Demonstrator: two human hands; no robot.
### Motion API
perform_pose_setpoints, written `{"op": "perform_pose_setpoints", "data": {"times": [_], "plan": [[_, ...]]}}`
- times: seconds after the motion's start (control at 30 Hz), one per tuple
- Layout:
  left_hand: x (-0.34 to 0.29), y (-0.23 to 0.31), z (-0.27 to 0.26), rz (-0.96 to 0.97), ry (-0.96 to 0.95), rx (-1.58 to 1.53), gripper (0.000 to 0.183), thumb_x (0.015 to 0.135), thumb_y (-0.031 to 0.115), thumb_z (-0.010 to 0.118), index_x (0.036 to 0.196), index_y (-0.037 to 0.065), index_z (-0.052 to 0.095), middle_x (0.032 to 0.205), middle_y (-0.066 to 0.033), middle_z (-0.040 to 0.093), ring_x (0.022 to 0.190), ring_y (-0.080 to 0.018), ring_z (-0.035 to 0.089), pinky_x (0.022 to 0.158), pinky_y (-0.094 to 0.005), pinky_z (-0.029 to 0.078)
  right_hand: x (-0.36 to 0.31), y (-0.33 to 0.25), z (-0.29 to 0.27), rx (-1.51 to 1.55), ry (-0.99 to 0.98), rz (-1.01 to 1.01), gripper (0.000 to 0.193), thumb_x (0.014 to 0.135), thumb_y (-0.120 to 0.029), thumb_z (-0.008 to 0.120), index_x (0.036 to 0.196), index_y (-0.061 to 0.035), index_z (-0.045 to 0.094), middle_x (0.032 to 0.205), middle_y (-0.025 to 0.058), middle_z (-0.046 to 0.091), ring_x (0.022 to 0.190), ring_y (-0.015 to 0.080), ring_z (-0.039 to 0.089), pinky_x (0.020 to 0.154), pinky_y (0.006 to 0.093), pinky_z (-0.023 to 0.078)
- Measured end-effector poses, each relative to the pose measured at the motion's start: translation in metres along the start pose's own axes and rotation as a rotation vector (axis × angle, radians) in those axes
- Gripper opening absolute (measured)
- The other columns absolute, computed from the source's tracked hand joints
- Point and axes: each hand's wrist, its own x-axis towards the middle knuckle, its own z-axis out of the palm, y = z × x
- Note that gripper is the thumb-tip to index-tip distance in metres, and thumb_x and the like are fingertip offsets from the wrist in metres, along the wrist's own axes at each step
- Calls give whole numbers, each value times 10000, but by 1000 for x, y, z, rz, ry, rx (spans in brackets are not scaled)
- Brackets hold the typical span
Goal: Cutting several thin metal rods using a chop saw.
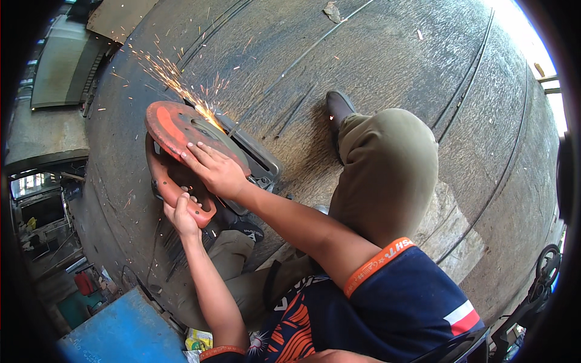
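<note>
An orange-red chop saw (172, 124) stands on the floor in front of me, its round guard worn and tilted. My left hand (181, 218) is wrapped round the looped orange handle (166, 186). On the near side of the guard, my right hand (218, 174) lies flat with its fingers stretched out. Bright sparks (175, 81) spray from the far side of the guard toward the upper left. Part of the dark saw base (266, 158) shows to the right of the guard. The cutting point and any workpiece there are hidden by the guard.
Long thin rods (293, 113) lie on the rough grey floor (387, 57). My bent right knee (393, 151) rises beside the saw, over a pale flat sheet (463, 239). A blue surface (124, 330) is at the lower left, near a red object (86, 283).
</note>
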Motion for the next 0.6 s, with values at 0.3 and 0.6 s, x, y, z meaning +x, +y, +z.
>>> {"op": "perform_pose_setpoints", "data": {"times": [0.3, 0.6], "plan": [[1, -1, 0, 17, 1, -22, 431, 811, 17, 548, 1235, -25, 489, 1007, -93, 578, 667, -145, 577, 530, -271, 517, -2, 1, 3, 13, -30, 17, 626, 791, -128, 604, 1396, -86, 451, 1386, 176, 505, 1260, 374, 516, 1037, 428, 453], [2, -3, -1, 30, -7, -16, 444, 808, 22, 554, 1244, -24, 489, 1016, -103, 581, 677, -149, 585, 525, -270, 523, 1, -1, -1, 3, -4, -2, 594, 775, -112, 609, 1355, -50, 495, 1348, 193, 540, 1209, 378, 563, 994, 421, 491]]}}
